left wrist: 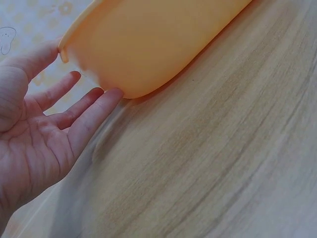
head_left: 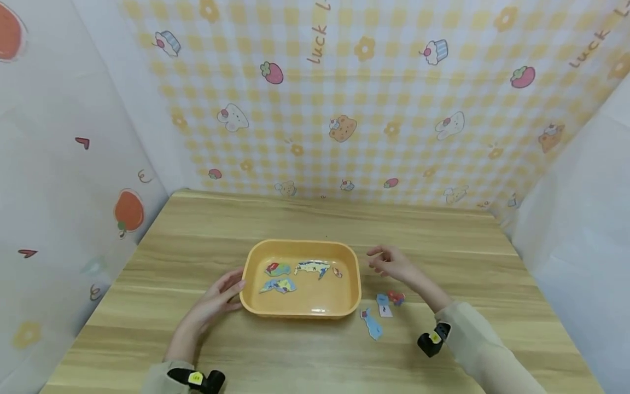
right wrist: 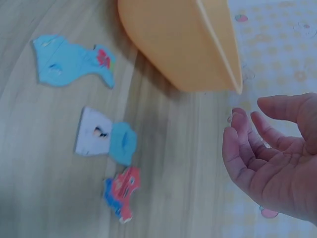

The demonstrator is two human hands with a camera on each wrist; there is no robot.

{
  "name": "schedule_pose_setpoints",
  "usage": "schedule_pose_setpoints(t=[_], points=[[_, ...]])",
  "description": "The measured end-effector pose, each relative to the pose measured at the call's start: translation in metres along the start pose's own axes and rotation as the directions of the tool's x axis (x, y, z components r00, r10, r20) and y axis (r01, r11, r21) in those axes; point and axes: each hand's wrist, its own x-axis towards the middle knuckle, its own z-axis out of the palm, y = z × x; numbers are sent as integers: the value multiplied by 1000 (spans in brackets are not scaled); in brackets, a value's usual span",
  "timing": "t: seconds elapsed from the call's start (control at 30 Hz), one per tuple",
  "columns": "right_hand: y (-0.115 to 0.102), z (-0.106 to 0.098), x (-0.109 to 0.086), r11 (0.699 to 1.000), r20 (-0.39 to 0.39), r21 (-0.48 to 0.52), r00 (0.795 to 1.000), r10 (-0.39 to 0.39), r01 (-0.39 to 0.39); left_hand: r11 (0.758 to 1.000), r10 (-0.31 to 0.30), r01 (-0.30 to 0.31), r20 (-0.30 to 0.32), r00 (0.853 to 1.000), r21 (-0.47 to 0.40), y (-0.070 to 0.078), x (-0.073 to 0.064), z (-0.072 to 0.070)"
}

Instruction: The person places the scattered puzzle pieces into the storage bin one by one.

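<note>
My left hand (head_left: 216, 300) is at the left end of a yellow plastic tray (head_left: 315, 315). In the left wrist view its thumb touches the rim and its fairly straight fingers rest against the outer wall. My right hand (head_left: 394, 265) hovers off the tray's right end, fingers loosely bent, holding nothing. Inside the tray lie several flat puzzle pieces: a red-and-green one (head_left: 278, 269), a blue-and-yellow one (head_left: 279, 285), a long pale one (head_left: 313, 267) and a small orange one (head_left: 337, 272).
Right of the tray, on the wooden table (head_left: 443, 246), lie a light-blue fish-shaped piece (right wrist: 62, 62), a white-and-blue piece (right wrist: 96, 134) and a red-and-blue piece (right wrist: 123, 191). A yellow checked cloth (head_left: 315, 98) hangs behind, with white sheets at both sides.
</note>
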Motion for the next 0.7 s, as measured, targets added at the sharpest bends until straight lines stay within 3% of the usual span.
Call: schedule_pose_setpoints(t=[0.37, 0.53, 0.7], points=[[34, -12, -15, 993, 19, -102, 998, 56, -54, 1000, -21, 21, -5, 1000, 10, -1, 1, -2], [51, -19, -24, 987, 66, -160, 998, -13, 24, 1000, -21, 21, -4, 1000, 13, -2, 2, -1], [62, -20, -33, 960, 81, -264, 994, -72, 92, 1000, -26, 26, -8, 1000, 9, -1, 2, -1]])
